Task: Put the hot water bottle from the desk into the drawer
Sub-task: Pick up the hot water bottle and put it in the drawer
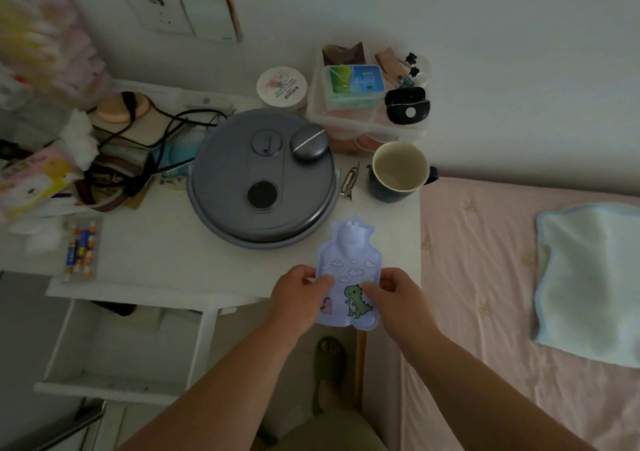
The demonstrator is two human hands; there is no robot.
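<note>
A small lilac hot water bottle (349,263) printed with clouds and a green dinosaur hangs over the front edge of the white desk (180,260). My left hand (299,294) grips its lower left side, thumb on top. Its lower right side is pinched by my right hand (394,293). The bottle's neck points away from me, toward the grey round appliance. Down at the lower left, the white drawer (117,386) is pulled open; its inside looks bare apart from a dark object at the back.
A grey round appliance (263,177) fills the desk's middle, a dark mug (398,170) to its right. Boxes and jars stand at the back, cables and tissues at the left, a marker pack (81,246) at the front left. A pink bed (519,312) lies at the right.
</note>
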